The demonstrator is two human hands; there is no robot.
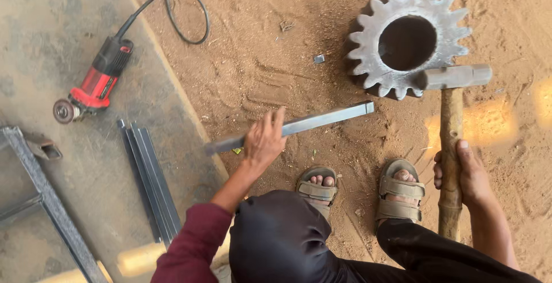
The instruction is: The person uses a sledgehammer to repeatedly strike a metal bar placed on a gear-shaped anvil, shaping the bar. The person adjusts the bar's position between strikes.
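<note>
My left hand (264, 139) grips a flat grey metal bar (322, 119) near its middle; the bar runs level over the sandy ground, its far end pointing toward a large grey gear wheel (374, 41). My right hand (468, 171) is closed on the wooden handle of a hammer (451, 116). The hammer's steel head (457, 76) rests against the gear's lower right teeth. Both my sandalled feet stand on the sand between the two hands.
A red and black angle grinder (95, 85) with a black cable lies on the concrete at left. Several grey metal strips (148, 179) lie beside it, and a metal frame (40, 185) sits at far left. A small metal offcut (319, 59) lies in the sand.
</note>
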